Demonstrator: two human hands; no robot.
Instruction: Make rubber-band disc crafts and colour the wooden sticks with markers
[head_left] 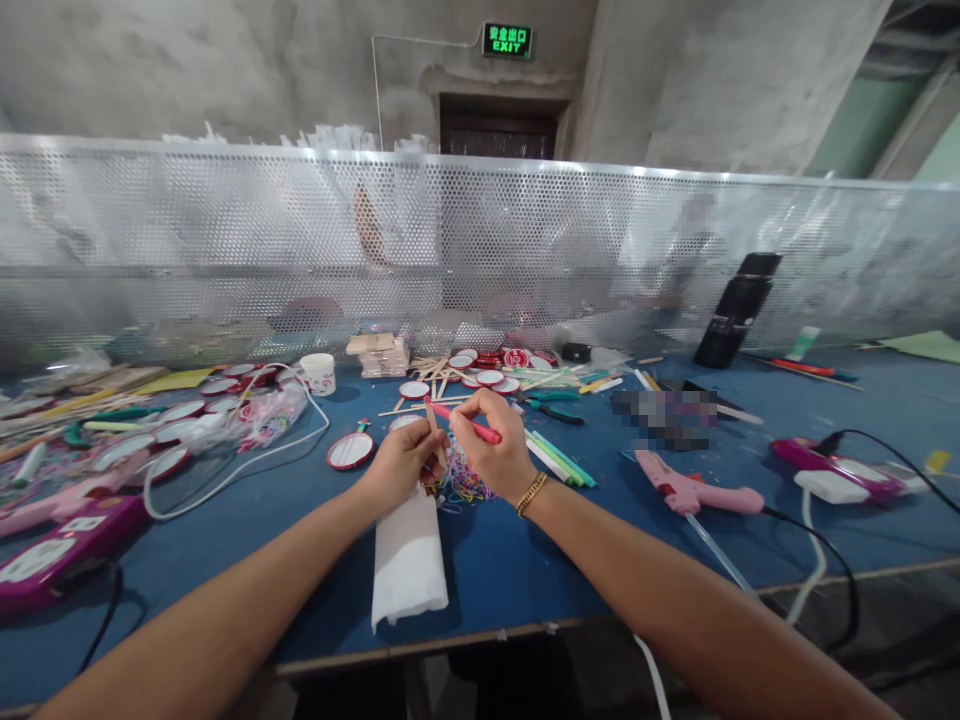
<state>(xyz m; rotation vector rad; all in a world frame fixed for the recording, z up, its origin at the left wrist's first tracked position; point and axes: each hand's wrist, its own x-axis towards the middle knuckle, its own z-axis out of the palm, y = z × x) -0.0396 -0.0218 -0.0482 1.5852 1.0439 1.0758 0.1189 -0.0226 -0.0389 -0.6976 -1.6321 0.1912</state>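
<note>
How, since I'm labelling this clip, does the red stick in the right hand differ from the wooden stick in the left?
The red stick is bright and lies nearly level; the wooden stick is pale tan and stands steeper. The right hand pinches the red stick, the left hand the wooden stick. Both are thin, held over the coloured bands.

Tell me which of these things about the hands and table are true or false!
1. The right hand holds a pink pen. True.
2. The table is red. False: the table is blue.
3. A bracelet is on the right wrist. True.
4. The left hand grips the glue gun. False: the glue gun lies on the table, right of both hands; the left hand pinches a stick.
5. A white cup stands on the table. True.
</note>
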